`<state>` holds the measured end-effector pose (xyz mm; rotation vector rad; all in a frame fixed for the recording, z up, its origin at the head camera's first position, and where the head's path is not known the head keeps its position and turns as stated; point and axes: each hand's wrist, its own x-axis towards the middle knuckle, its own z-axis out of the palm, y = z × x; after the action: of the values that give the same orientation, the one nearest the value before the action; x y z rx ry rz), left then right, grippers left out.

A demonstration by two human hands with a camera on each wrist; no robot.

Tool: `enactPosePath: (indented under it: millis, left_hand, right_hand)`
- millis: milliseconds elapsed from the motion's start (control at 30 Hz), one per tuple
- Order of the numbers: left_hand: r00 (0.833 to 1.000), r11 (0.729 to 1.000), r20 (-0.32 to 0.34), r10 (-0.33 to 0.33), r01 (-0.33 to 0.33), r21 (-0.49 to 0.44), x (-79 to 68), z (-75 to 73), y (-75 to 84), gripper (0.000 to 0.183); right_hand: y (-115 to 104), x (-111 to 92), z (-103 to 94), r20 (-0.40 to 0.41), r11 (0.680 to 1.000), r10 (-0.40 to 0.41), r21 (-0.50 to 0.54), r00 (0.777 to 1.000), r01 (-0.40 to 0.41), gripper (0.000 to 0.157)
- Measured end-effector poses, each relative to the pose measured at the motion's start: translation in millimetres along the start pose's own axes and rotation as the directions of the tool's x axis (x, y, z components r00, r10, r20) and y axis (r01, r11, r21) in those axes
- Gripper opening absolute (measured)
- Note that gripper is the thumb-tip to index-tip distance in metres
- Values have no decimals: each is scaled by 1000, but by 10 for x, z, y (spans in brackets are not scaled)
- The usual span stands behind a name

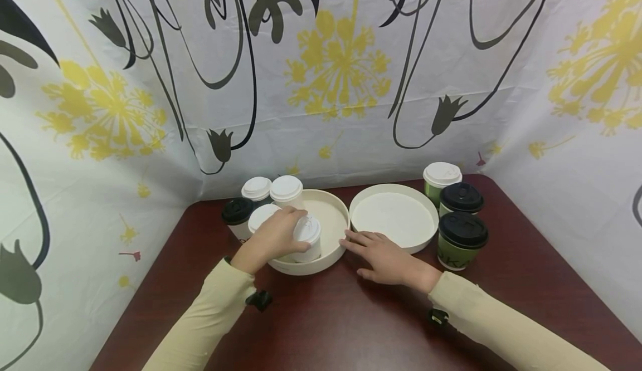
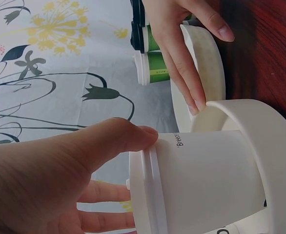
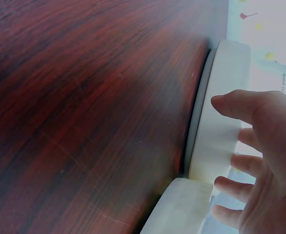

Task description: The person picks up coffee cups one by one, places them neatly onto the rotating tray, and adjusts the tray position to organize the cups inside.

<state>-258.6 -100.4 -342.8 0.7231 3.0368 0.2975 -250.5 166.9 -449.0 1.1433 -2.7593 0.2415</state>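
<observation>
My left hand (image 1: 275, 234) grips a white paper cup (image 1: 307, 244) by its white lid from above. The cup stands upright inside the front of the left round tray (image 1: 306, 269), a cream one with a low wall. In the left wrist view, the thumb lies along the edge of the cup's lid (image 2: 150, 190). My right hand (image 1: 385, 258) reaches with extended fingers to where the left tray meets the right round tray (image 1: 396, 215). Its fingertips are at the rims, and the thumb is spread apart. The right tray holds nothing.
White-lidded cups (image 1: 287, 188) and a black-lidded cup (image 1: 238, 211) cluster around the left tray's far-left side. To the right tray's right stand a white-lidded green cup (image 1: 442, 176) and two black-lidded cups (image 1: 462, 232). A patterned cloth (image 1: 281, 137) hangs behind the dark red table (image 1: 321, 326).
</observation>
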Motion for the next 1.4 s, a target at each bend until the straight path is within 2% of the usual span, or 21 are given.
enactPosePath:
  millis: [300, 667, 967, 1400]
  left_hand:
    - [1000, 1000, 22, -16, 16, -5, 11, -8, -8, 73]
    - [1000, 1000, 15, 6, -6, 17, 17, -9, -25, 74]
    - [999, 1000, 33, -16, 15, 10, 3, -3, -26, 75]
    - [1000, 1000, 19, -18, 18, 16, -25, -8, -17, 75]
  right_hand:
    - [1, -2, 1, -8, 1000, -9, -7, 1000, 9, 73]
    - [-4, -2, -1, -10, 1000, -9, -12, 1000, 9, 73]
    - [1, -1, 14, -6, 1000, -4, 1, 1000, 4, 73]
    - [-8, -2, 8, 1, 1000, -2, -14, 1000, 2, 73]
